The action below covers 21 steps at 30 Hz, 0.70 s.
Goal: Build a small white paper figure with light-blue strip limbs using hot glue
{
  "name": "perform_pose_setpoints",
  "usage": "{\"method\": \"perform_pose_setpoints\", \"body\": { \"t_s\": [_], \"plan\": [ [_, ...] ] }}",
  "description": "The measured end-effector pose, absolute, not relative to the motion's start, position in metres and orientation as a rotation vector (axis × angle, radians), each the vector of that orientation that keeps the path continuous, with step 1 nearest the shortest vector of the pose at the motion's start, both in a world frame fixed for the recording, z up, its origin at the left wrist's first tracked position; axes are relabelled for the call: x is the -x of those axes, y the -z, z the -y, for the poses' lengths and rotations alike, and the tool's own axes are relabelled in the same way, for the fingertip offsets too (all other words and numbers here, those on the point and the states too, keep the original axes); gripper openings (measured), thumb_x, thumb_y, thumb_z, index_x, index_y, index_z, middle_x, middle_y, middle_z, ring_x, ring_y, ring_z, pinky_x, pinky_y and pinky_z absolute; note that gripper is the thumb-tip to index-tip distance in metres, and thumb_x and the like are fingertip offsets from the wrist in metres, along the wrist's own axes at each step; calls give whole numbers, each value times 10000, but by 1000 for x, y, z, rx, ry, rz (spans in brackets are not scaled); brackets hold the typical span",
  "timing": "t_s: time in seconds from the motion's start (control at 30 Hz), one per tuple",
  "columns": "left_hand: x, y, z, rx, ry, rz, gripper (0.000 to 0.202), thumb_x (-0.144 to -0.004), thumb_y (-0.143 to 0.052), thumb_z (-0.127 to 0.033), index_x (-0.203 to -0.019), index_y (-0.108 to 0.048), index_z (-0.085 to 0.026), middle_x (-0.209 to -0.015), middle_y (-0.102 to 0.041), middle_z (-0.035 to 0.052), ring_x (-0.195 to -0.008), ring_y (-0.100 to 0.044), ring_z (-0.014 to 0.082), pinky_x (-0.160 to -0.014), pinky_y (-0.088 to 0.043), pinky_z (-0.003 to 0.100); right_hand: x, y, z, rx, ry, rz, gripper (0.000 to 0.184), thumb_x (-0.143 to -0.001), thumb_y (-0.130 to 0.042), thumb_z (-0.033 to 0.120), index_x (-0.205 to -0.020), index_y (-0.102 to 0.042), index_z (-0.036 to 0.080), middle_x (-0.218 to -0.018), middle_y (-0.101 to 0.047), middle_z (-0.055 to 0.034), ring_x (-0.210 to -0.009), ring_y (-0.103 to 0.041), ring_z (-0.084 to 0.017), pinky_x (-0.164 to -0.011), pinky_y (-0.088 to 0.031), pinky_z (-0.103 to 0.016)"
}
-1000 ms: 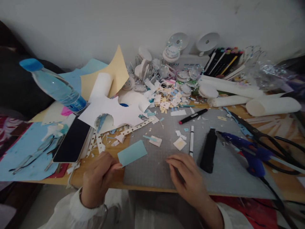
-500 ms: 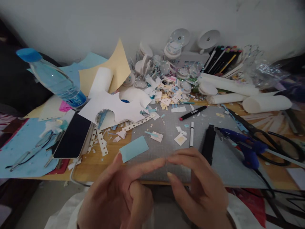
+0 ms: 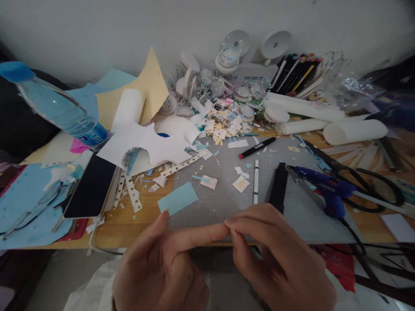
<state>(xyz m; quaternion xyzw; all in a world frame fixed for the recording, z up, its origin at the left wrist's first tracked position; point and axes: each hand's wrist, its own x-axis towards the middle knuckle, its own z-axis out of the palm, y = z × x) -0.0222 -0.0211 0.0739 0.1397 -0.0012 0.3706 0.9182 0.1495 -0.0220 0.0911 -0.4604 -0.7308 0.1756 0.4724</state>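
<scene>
The left hand point(image 3: 162, 272) points its forefinger straight out with the thumb raised, grasping nothing. The right hand point(image 3: 279, 259) pinches at that fingertip; whether on anything, I cannot tell. The pale blue rectangular paper card point(image 3: 177, 198) lies untouched just beyond the left thumb.

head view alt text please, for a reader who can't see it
The right hand pinches at the outstretched index fingertip of the left hand over the near edge of a grey cutting mat. Beyond lie a light blue card, paper scraps, pens, a blue glue gun, a phone and a water bottle.
</scene>
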Motion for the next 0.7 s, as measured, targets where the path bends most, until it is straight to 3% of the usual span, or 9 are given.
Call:
{"method": "perform_pose_setpoints", "body": {
  "t_s": [0.3,0.53,0.7],
  "plan": [
    [15,-74,21,-277,-800,46,708,-999,-35,-361,-1311,-533,34,-289,-193,-76,-282,-158,120,-393,-168,239,-157,-84,24,1109,-481,1734,195,-842,-612,107,-1000,-616,220,-841,-682,-12,-779,-651,-128,-649,-557,-228],
    [16,-69,27,-420,-816,-155,674,-996,-108,-451,-1319,-562,-72,-334,-218,-67,-331,-209,126,-417,-196,233,-161,-78,21,1081,-273,1892,205,-869,-577,79,-1045,-606,182,-864,-690,-35,-833,-640,-142,-774,-544,-252],
    [24,-66,32,-615,-810,-322,572,-986,-254,-479,-1390,-489,-151,-391,-347,-59,-357,-279,116,-416,-270,215,-168,-71,17,1138,-250,1858,168,-880,-525,91,-1001,-555,203,-849,-649,-21,-799,-626,-131,-714,-519,-251]
  ]
}}
